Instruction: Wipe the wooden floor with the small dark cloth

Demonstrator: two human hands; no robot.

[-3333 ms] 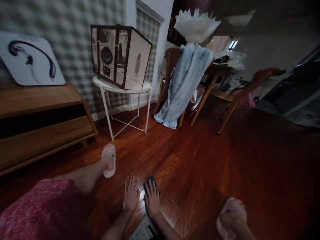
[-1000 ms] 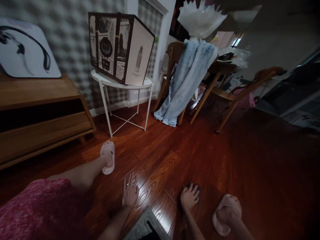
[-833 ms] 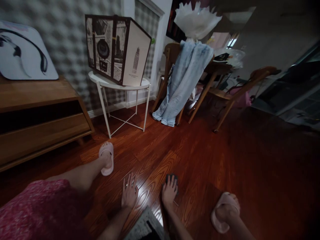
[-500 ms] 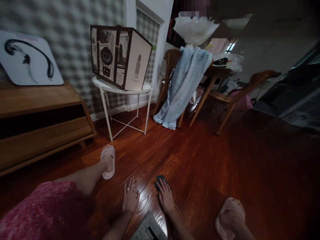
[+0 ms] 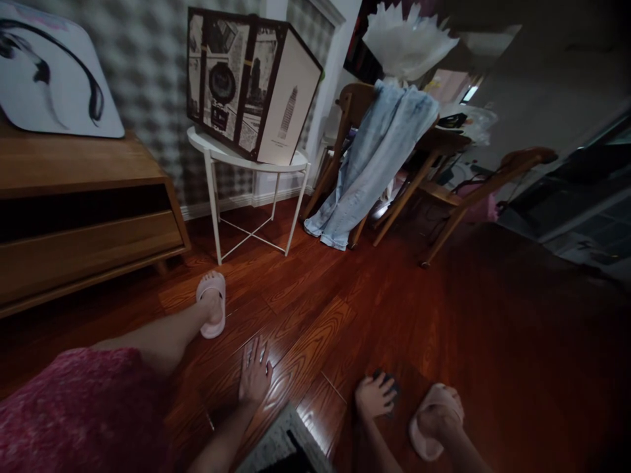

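My left hand (image 5: 255,376) rests flat on the glossy wooden floor (image 5: 315,328), fingers spread and nothing under them that I can see. To the right, my right hand (image 5: 375,395) presses down over a dark folded cloth (image 5: 392,387), which mostly hides beneath my palm and fingers. The cloth's edges show past the fingertips, close to the slippered foot (image 5: 436,420) on the right. Between my forearms, at the bottom, is a grey patterned surface (image 5: 276,437) with a black mark; what it belongs to I cannot make out.
Another slippered foot (image 5: 211,305) stands on the left. Beyond it are a low wooden cabinet (image 5: 89,230) and a white side table (image 5: 211,177) bearing a printed trunk (image 5: 290,98). Pale jeans (image 5: 379,164) hang over a chair; a second wooden chair (image 5: 458,203) stands farther right.
My right hand has slid right and slightly back across the floor, the dark cloth moving with it. My left hand stays nearly in place. The view has tilted slightly downward.
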